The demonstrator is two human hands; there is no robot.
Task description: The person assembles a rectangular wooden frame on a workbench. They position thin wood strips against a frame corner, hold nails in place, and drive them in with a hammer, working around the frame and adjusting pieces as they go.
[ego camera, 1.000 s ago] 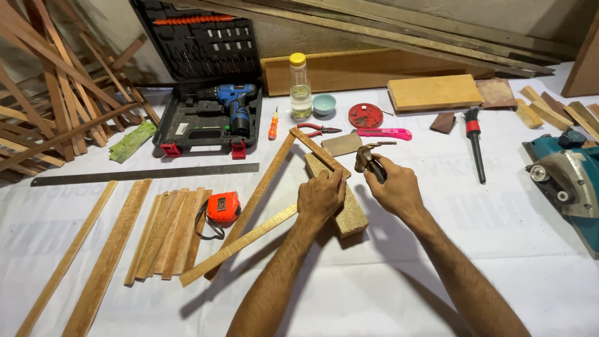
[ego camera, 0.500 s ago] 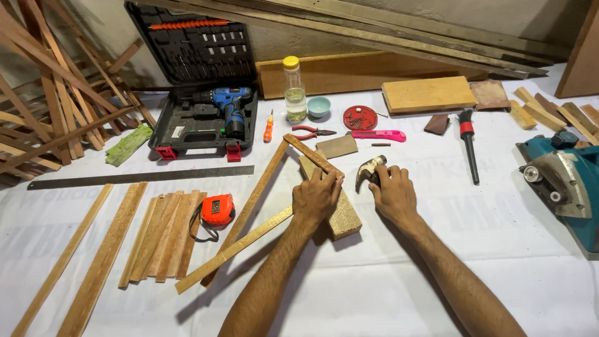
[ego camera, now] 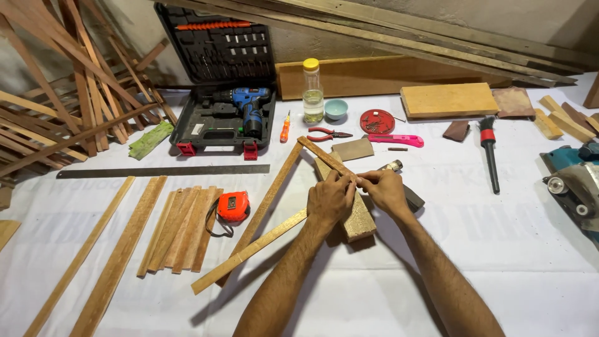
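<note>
Three thin wooden strips form an open triangle [ego camera: 268,200] on the white table. Its short upper strip [ego camera: 321,155] rests on a wooden block [ego camera: 359,218]. My left hand [ego camera: 329,201] presses down on that strip over the block, fingers curled around it. My right hand [ego camera: 385,190] meets it from the right and pinches the same strip with its fingertips; whether something small sits between the fingers I cannot tell. A hammer [ego camera: 409,196] lies on the table just behind my right hand, its head [ego camera: 393,166] pointing away.
An orange tape measure [ego camera: 233,206] and a bundle of strips [ego camera: 178,228] lie to the left, a steel ruler [ego camera: 162,171] behind them. An open drill case [ego camera: 221,118], bottle [ego camera: 312,90], pliers [ego camera: 327,133], pink knife [ego camera: 396,140] and a blue planer [ego camera: 574,181] ring the area.
My right hand held the hammer above the strip; the hammer now lies on the table and the hand's fingertips have come to the strip beside my left hand.
</note>
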